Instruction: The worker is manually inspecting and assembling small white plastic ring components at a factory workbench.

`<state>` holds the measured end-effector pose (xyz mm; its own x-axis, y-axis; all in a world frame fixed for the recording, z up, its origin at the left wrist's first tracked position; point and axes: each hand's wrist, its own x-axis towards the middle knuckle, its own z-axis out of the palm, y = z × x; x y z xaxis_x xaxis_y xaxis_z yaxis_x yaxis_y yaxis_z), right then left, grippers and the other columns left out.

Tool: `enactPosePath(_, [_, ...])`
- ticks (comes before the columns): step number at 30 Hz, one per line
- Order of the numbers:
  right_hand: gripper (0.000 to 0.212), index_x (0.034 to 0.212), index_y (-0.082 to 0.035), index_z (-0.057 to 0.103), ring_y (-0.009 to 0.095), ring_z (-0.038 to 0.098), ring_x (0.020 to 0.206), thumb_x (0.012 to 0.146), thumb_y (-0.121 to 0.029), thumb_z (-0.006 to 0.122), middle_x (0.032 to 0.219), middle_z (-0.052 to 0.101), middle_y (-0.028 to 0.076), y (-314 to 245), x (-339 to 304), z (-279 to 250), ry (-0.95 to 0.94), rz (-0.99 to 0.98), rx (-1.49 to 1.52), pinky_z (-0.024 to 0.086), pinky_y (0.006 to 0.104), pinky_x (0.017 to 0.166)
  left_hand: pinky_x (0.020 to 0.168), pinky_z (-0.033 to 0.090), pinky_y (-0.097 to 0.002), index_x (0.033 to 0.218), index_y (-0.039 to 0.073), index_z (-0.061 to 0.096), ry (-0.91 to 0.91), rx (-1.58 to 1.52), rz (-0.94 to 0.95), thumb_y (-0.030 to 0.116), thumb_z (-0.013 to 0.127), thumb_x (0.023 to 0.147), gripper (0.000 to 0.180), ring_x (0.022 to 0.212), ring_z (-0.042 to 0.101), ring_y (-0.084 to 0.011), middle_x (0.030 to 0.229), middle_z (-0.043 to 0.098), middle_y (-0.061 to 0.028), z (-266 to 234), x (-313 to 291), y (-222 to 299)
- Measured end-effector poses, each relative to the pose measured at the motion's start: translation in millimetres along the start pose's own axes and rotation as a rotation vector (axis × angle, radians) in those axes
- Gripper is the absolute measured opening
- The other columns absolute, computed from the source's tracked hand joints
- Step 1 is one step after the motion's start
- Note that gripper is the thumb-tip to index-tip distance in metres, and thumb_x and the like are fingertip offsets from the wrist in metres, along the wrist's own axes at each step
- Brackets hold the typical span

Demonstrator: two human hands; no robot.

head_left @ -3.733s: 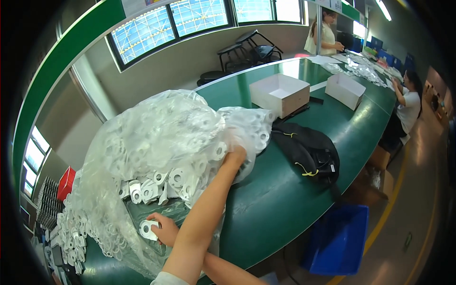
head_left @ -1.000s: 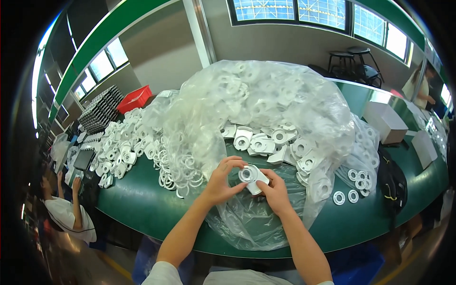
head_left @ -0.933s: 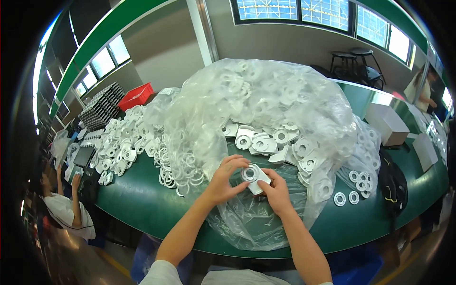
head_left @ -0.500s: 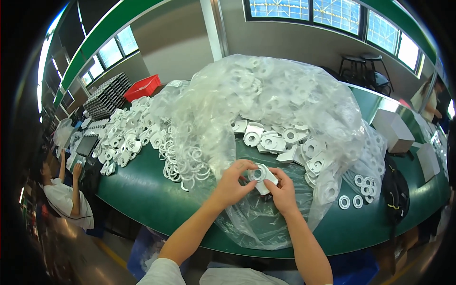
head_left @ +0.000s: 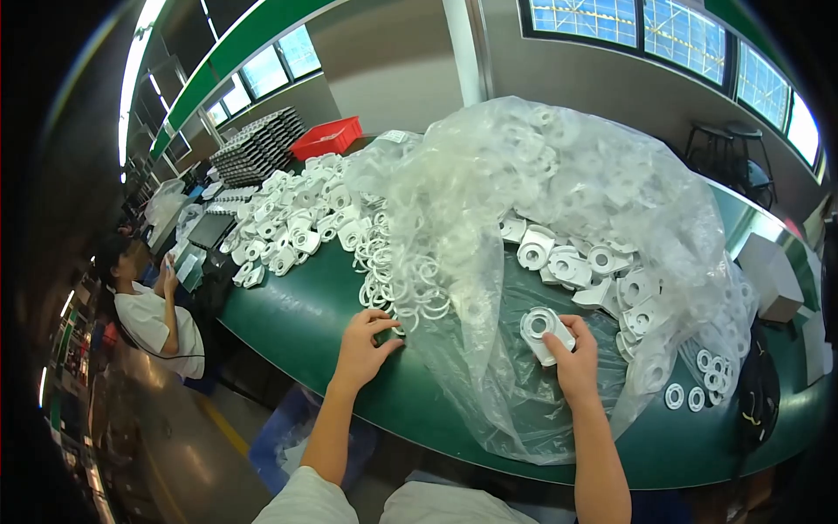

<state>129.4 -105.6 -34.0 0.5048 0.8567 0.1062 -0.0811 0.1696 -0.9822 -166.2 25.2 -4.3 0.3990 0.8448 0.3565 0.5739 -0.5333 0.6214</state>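
My right hand (head_left: 576, 356) grips a white plastic housing with a round opening (head_left: 541, 325), thumb on its face, above the clear plastic sheet. My left hand (head_left: 362, 349) is at the near edge of a pile of thin white rings (head_left: 384, 271). Its thumb and fingers are apart, and the fingertips are close to the nearest ring; whether they touch it I cannot tell. Similar white housings (head_left: 569, 266) spill from the mouth of a large clear plastic bag (head_left: 559, 166) in front of me.
More white housings (head_left: 292, 218) lie heaped at the left, near stacked grey trays (head_left: 253, 148) and a red bin (head_left: 327, 137). Flat white rings (head_left: 675, 396) and a black bag (head_left: 761, 389) are at the right of the green table (head_left: 288, 310). A co-worker (head_left: 153, 314) sits at the left.
My left hand has let go of the white housing and moved left to the thin rings. The right hand keeps the housing, now alone. The view has swung left.
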Motion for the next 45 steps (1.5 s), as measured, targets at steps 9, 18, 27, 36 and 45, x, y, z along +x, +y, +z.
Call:
enactPosePath(9, [0.023, 0.105, 0.000, 0.052, 0.014, 0.063, 0.065, 0.083, -0.003, 0.059, 0.090, 0.063, 0.008, -6.5, -5.2, -3.5, -0.016, 0.059, 0.016, 0.048, 0.0226, 0.052, 0.059, 0.043, -0.0309, 0.081, 0.003, 0.067, 0.030, 0.009, 0.172, 0.006, 0.069, 0.074, 0.008, 0.065, 0.055, -0.0208, 0.076, 0.061, -0.0072, -23.6, 20.5, -15.7])
enactPosePath(18, [0.024, 0.107, 0.000, 0.051, 0.014, 0.063, 0.065, 0.084, -0.005, 0.058, 0.088, 0.063, 0.007, -0.6, -0.8, -5.0, -0.053, 0.046, 0.004, 0.047, 0.0228, 0.051, 0.068, 0.048, -0.0407, 0.082, 0.002, 0.068, -0.475, 0.612, 0.165, 0.011, 0.065, 0.072, 0.014, 0.075, 0.062, -0.0336, 0.079, 0.064, -0.0169, -22.6, 83.1, -8.4])
enactPosePath(27, [0.024, 0.108, -0.001, 0.052, 0.013, 0.063, 0.064, 0.085, -0.006, 0.058, 0.087, 0.064, 0.007, -2.2, 0.2, -7.8, -0.063, 0.039, 0.006, 0.047, 0.0230, 0.050, 0.060, 0.051, -0.0407, 0.078, -0.005, 0.065, -0.693, 0.907, 0.259, 0.002, 0.063, 0.064, 0.016, 0.072, 0.065, -0.0342, 0.073, 0.063, -0.0229, -31.0, 104.3, 20.4])
enactPosePath(36, [0.028, 0.116, 0.000, 0.046, 0.021, 0.066, 0.072, 0.091, -0.012, 0.049, 0.096, 0.064, 0.013, -12.6, 0.9, -6.1, -0.073, 0.204, 0.245, 0.051, 0.0272, 0.054, 0.053, 0.049, -0.0233, 0.095, -0.004, 0.065, -0.504, -0.770, -0.036, 0.006, 0.061, 0.086, 0.014, 0.058, 0.060, -0.0099, 0.074, 0.063, -0.0044, 43.7, 78.8, 116.8])
enactPosePath(45, [0.035, 0.118, 0.003, 0.044, 0.022, 0.066, 0.076, 0.083, 0.001, 0.049, 0.098, 0.063, 0.015, -15.8, 0.5, -7.6, -0.074, 0.205, 0.225, 0.053, 0.0285, 0.059, 0.056, 0.050, -0.0233, 0.098, -0.004, 0.063, -0.425, -0.993, -0.130, 0.007, 0.059, 0.088, 0.015, 0.061, 0.061, -0.0114, 0.076, 0.064, -0.0063, 118.7, 56.9, 107.2])
